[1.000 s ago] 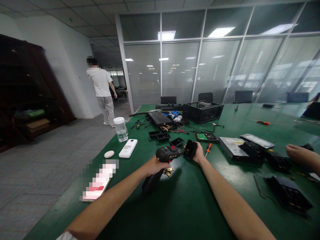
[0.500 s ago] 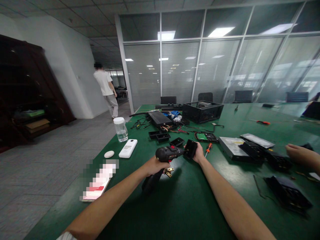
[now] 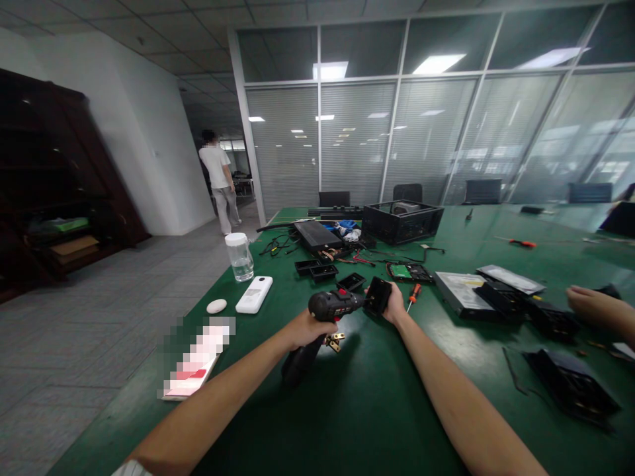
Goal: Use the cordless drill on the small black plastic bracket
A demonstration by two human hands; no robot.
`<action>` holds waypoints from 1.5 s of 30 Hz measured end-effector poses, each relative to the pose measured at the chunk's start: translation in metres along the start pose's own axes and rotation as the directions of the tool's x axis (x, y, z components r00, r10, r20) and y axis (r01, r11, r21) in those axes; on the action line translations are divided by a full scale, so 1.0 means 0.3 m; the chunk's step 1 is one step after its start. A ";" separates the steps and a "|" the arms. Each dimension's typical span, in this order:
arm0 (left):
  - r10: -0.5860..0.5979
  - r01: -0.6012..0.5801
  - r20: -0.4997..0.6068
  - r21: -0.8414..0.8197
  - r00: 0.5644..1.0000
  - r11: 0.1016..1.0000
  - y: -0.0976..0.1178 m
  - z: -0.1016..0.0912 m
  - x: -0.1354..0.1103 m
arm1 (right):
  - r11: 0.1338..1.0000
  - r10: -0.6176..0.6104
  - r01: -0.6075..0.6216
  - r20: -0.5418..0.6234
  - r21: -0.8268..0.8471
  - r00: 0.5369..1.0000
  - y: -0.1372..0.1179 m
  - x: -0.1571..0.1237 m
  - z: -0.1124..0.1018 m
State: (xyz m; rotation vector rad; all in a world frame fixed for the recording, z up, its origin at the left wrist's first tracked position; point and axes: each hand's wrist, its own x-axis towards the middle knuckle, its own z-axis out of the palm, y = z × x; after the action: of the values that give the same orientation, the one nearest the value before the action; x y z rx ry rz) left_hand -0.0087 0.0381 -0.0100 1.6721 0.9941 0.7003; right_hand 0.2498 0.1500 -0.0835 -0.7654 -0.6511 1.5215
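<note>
My left hand (image 3: 308, 328) is closed round the grip of a black cordless drill (image 3: 333, 305), whose nose points right. My right hand (image 3: 393, 305) holds up a black box-shaped part (image 3: 378, 295) in front of the drill's tip. The bit meets or nearly meets that part; contact is too small to tell. Below the drill, small brass-coloured metal pieces (image 3: 336, 342) lie on the green table (image 3: 357, 410). An orange-handled screwdriver (image 3: 414, 296) rests just right of my right hand. Behind the drill sits a black open tray-like part (image 3: 350, 281).
A water bottle (image 3: 240, 256), a white power bank-like device (image 3: 254, 295) and a white oval object (image 3: 216, 306) stand at the left edge. A black case frame (image 3: 403, 221) is behind. At right, another person's hand (image 3: 598, 307) is near metal drives (image 3: 469, 291). Someone walks (image 3: 218, 173) beyond the table.
The walking person has moved a little to the right, towards the doorway. My hands, the drill and the black part have hardly moved.
</note>
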 end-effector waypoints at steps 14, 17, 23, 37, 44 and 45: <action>-0.008 0.009 0.013 -0.064 1.000 0.998 0.014 -0.001 -0.004 | 1.000 -0.005 0.005 0.011 -0.002 1.000 0.004 0.005 -0.005; -0.020 0.021 0.026 -0.046 0.999 0.999 0.011 -0.001 -0.002 | 1.000 -0.001 0.000 0.009 0.008 1.000 0.004 0.007 -0.007; -0.007 0.008 0.027 -0.046 1.000 0.999 0.002 0.000 -0.001 | 1.000 -0.009 0.009 0.001 -0.001 1.000 0.003 0.004 -0.003; 0.096 -0.097 0.033 0.043 0.995 0.994 -0.003 0.001 -0.002 | 0.999 0.002 -0.002 0.000 -0.034 1.000 0.003 0.006 0.002; 0.135 -0.137 0.030 0.074 0.990 0.988 0.002 0.003 -0.005 | 1.000 -0.010 0.011 0.015 -0.015 1.000 0.005 0.006 -0.002; 0.129 -0.131 0.029 0.082 0.991 0.988 0.004 0.004 -0.005 | 1.000 -0.012 0.012 0.020 -0.013 1.000 0.005 0.007 -0.003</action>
State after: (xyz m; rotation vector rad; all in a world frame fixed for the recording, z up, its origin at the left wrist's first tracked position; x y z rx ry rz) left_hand -0.0080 0.0359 -0.0092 1.8270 0.9144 0.7311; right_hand 0.2495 0.1519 -0.0854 -0.7560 -0.6806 1.5172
